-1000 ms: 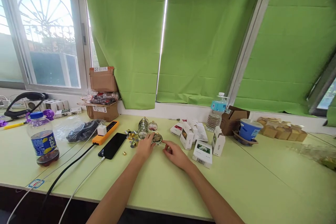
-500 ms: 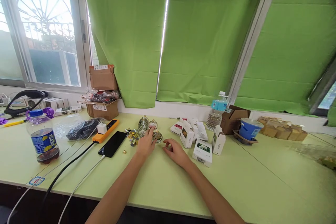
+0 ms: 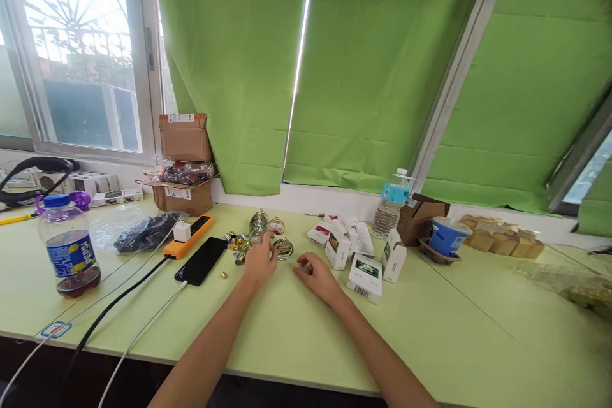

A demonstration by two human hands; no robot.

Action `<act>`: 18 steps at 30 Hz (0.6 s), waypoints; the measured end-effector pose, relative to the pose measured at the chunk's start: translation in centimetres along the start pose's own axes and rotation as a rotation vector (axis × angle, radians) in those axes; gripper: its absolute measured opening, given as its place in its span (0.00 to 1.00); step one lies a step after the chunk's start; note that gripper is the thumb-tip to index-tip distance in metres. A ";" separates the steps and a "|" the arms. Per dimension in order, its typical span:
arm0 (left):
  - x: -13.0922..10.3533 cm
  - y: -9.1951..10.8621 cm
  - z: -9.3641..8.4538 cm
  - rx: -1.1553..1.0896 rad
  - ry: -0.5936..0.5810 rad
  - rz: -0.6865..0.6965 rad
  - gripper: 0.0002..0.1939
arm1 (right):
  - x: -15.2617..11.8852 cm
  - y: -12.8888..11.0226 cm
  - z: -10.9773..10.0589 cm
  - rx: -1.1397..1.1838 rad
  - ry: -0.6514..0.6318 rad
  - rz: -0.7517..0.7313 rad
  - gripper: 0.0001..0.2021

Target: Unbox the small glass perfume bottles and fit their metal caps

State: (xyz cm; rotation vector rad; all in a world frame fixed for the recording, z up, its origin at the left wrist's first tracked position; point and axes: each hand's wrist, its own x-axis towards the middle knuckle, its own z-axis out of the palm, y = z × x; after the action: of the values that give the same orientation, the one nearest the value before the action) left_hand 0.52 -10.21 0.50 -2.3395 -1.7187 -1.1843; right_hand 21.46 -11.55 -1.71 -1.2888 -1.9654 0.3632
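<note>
My left hand (image 3: 259, 262) is over the table, its fingers apart, near several round glass-and-gold items; no object shows in it. One round item (image 3: 284, 248) lies just right of its fingers, another (image 3: 276, 225) stands behind them, and a row of them (image 3: 258, 227) is at the back. Small gold and dark cylinders (image 3: 237, 246) are heaped to its left. My right hand (image 3: 313, 273) rests on the table with fingers loosely curved and thumb apart, holding nothing visible. Small white boxes (image 3: 338, 247) stand to its right, and a flat white box (image 3: 366, 277) lies beyond them.
A black phone (image 3: 201, 261), an orange power strip (image 3: 189, 237) and a cola bottle (image 3: 71, 247) are on the left of the green table (image 3: 296, 350). A water bottle (image 3: 389, 207), a blue cup (image 3: 447, 236) and brown paper packets (image 3: 502, 237) are at right.
The camera view has shifted slightly. My left hand has drawn back a little from the round items, and my right hand has barely moved.
</note>
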 end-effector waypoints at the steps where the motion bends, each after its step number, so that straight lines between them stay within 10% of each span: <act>1: 0.0 0.1 0.1 -0.011 -0.020 -0.004 0.12 | 0.1 0.2 0.1 0.003 0.009 0.014 0.16; 18: 0.3 -0.5 0.5 0.029 -0.246 0.014 0.09 | 3.8 1.4 2.0 -0.188 0.087 0.023 0.23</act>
State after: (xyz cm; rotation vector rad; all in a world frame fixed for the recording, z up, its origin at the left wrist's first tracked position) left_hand 0.39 -9.56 0.15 -2.5676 -1.7681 -0.8931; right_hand 20.15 -7.22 -2.27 -1.4214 -1.9490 0.1327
